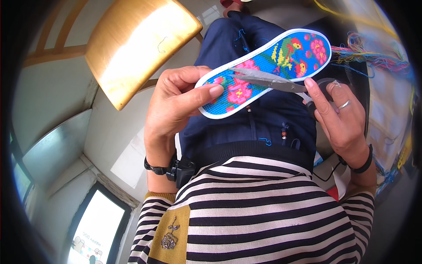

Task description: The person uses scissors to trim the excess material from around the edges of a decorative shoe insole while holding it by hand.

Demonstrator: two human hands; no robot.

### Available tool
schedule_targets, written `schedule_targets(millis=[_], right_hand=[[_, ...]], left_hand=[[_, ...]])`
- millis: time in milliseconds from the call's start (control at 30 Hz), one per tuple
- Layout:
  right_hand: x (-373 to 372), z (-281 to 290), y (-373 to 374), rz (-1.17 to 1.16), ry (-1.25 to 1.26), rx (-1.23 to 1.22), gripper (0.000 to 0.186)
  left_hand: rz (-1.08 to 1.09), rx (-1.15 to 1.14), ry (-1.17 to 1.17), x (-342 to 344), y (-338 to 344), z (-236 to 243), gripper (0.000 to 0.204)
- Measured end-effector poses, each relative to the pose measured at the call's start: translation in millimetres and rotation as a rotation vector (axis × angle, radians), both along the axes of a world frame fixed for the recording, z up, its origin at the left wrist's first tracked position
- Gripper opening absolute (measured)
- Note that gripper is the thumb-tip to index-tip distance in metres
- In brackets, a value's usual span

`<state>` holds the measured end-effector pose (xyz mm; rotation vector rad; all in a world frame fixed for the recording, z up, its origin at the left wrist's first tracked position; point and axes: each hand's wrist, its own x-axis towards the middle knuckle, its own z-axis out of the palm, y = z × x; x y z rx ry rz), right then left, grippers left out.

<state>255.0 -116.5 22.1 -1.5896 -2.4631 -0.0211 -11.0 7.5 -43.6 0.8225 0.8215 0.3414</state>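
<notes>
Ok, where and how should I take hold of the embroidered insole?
Pinch the insole by its rounded upper-right end, probably best approached from the picture's upper right. It looks thin and flat, that end is free, while the left hand grips the opposite end and scissors cross in front of the middle.

Scissors (281, 83) across insole (270, 59), lap (274, 116) beneath.

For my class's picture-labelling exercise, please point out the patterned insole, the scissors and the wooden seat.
Patterned insole (264, 60): head view, on its coloured face, near the middle.
Scissors (283, 83): head view, on the metal blades.
Wooden seat (141, 49): head view, on the middle of its flat top.
</notes>
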Motion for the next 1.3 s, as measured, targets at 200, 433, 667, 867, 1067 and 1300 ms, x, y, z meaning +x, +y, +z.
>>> schedule_targets(millis=[200,433,667,867,1067,1300], right_hand=[[-0.5,3.5,3.9,0.015,-0.005,-0.015,0.048],[0.0,3.9,5.7,0.033,-0.018,-0.019,0.049],[1.1,2.9,11.2,0.095,-0.048,0.032,0.048],[1.3,5.3,15.2,0.117,-0.094,0.06,0.047],[-4.6,2.6,16.0,0.114,-0.116,0.049,0.047],[-18.4,-17.1,6.9,-0.043,0.24,-0.088,0.056]], left_hand=[[-0.003,-0.008,-0.029,-0.3,2.4,2.9,0.026],[-0.022,0.034,-0.035,-0.7,3.7,1.7,0.02],[-0.082,0.043,-0.029,-1.6,6.7,3.6,0.013],[-0.114,0.015,-0.014,-4.1,11.5,2.3,0.015],[-0.054,-0.091,0.097,-0.5,10.5,2.7,0.018],[-0.024,-0.253,-0.124,3.6,10.1,6.6,0.016]])
